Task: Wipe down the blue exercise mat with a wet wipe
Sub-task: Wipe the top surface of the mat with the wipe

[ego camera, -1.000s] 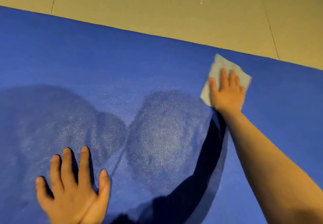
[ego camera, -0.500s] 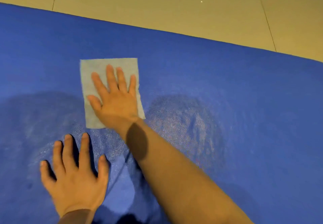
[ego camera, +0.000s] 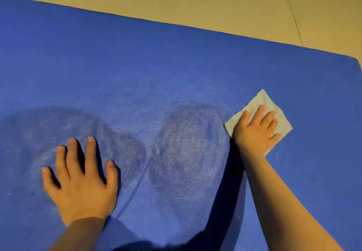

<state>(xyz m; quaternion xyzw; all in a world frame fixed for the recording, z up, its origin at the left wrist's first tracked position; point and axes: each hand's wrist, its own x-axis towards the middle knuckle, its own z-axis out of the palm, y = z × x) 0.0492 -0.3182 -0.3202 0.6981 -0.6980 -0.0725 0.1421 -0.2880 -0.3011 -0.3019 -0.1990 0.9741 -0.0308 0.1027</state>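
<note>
1. Your right hand [ego camera: 256, 131] lies flat on the pale, square, thin fabric wet wipe [ego camera: 260, 103], fingers nearly straight and slightly spread. You are pressing the wipe down, not pinching or balling it. The wipe sits on the right part of the blue, finely pebbled foam exercise mat [ego camera: 137, 64], well in from the far edge and near the rounded far-right corner.

2. Your left hand [ego camera: 80, 180] rests palm-down on the mat at lower left, fingers splayed wide and holding nothing. It looks like a brace for your weight.

3. Progress, as a judgement: a broad patch of the mat between your two hands and just beyond them shows a lighter, speckled sheen, which reads as damp, freshly wiped surface. Part of that zone is also darkened by shadow, so the exact border of the wet area is hard to call.

4. What looks left: the band along the far edge, the stretch right of the wipe and the far-left area appear an even, matte blue with no sheen. The near edge is out of view, so you cannot count it either way. The job seems partly done.

5. Materials: the mat is flat, soft-looking and grainy, so it should grip the wipe. The wipe is limp, with one corner sticking out past your fingertips. The beige, smooth tiled floor [ego camera: 195, 1] with thin joints lies beyond the mat.
</note>
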